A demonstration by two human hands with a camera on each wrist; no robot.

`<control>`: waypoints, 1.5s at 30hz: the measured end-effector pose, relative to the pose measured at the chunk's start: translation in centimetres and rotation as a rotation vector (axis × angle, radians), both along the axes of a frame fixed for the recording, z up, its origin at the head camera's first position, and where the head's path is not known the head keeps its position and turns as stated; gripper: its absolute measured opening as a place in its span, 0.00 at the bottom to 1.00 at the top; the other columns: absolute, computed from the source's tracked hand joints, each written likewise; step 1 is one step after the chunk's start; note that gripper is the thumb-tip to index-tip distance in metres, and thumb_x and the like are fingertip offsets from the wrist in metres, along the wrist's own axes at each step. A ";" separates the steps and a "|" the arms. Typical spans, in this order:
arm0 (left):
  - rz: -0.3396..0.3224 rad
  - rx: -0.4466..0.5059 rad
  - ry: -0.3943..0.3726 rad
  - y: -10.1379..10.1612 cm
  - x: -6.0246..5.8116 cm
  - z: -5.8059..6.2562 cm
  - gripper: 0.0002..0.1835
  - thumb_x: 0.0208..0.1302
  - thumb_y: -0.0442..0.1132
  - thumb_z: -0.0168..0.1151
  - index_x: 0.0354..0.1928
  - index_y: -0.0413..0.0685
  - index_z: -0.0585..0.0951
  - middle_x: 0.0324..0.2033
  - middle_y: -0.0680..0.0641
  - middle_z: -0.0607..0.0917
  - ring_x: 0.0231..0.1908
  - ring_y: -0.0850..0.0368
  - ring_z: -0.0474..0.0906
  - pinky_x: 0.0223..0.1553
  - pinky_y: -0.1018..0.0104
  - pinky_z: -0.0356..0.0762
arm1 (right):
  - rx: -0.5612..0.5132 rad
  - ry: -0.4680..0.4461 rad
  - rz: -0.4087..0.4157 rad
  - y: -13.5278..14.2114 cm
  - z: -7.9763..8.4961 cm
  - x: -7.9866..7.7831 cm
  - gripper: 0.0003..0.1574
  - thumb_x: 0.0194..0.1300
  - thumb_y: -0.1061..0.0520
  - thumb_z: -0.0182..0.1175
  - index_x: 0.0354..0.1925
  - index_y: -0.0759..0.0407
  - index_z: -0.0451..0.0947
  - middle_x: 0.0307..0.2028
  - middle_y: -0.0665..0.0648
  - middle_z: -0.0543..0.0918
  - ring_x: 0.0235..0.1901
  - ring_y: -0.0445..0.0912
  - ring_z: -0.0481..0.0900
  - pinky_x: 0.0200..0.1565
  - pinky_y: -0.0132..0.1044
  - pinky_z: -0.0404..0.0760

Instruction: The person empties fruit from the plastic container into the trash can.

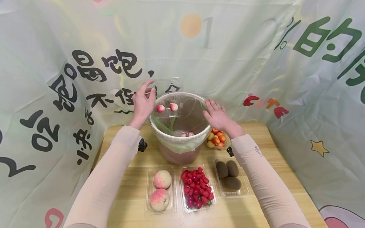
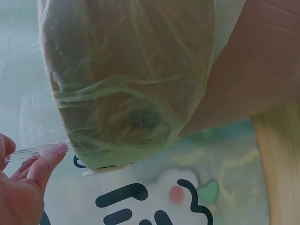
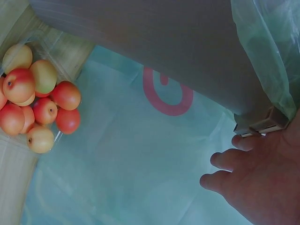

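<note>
My left hand pinches the edge of a clear plastic fruit box, tilted above the bin. Two small pink-and-white fruits show at the box's lower part; whether they rest in it or are dropping, I cannot tell. Beneath them stands a brownish bin with a pale rim and a thin green bag lining it. More pink-and-white fruits lie inside the bin. In the left wrist view the box edge sits between thumb and fingers. My right hand rests on the bin's right rim, fingers extended.
In front of the bin, clear boxes hold two peaches, red berries and brown kiwis. Right of the bin is a box of orange-yellow fruits. Printed cloth encloses the wooden table at the back and sides.
</note>
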State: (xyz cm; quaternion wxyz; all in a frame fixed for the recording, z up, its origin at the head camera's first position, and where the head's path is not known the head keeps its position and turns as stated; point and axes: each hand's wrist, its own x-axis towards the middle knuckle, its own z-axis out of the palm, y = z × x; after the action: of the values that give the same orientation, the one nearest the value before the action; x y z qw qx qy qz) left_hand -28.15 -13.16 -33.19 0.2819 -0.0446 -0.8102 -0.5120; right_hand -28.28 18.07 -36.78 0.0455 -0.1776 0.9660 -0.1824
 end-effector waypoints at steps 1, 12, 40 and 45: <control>-0.002 0.002 0.003 0.0 0.0 0.0 0.19 0.76 0.36 0.59 0.66 0.50 0.82 0.50 0.34 0.91 0.46 0.43 0.92 0.52 0.53 0.89 | -0.001 0.000 0.000 0.0 0.0 0.0 0.44 0.84 0.43 0.34 0.85 0.62 0.37 0.85 0.67 0.39 0.83 0.72 0.39 0.80 0.72 0.41; -0.014 0.017 0.053 -0.2 0.4 -0.2 0.19 0.77 0.37 0.60 0.66 0.53 0.82 0.48 0.35 0.91 0.41 0.45 0.92 0.42 0.70 0.84 | -0.011 -0.009 -0.005 0.0 0.0 0.0 0.44 0.85 0.43 0.34 0.85 0.62 0.37 0.85 0.67 0.39 0.83 0.70 0.39 0.81 0.71 0.39; -0.008 0.039 0.102 -0.3 0.6 -0.3 0.19 0.78 0.38 0.59 0.67 0.50 0.81 0.47 0.33 0.90 0.40 0.41 0.91 0.40 0.74 0.79 | -0.016 -0.009 -0.007 0.0 0.1 0.1 0.43 0.85 0.44 0.34 0.85 0.62 0.37 0.85 0.68 0.40 0.83 0.70 0.40 0.81 0.70 0.40; -0.005 0.031 0.110 -0.2 0.7 -0.2 0.19 0.78 0.37 0.59 0.67 0.49 0.81 0.48 0.33 0.90 0.42 0.41 0.91 0.45 0.62 0.85 | -0.021 -0.009 -0.006 0.0 0.0 0.1 0.43 0.85 0.44 0.34 0.85 0.62 0.37 0.85 0.68 0.40 0.83 0.70 0.40 0.81 0.70 0.40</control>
State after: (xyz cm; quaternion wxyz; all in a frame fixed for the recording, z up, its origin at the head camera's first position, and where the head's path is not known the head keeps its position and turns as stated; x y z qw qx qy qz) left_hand -27.47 -13.34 -33.42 0.3252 -0.0705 -0.7854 -0.5220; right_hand -28.17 18.07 -36.74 0.0475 -0.1742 0.9643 -0.1935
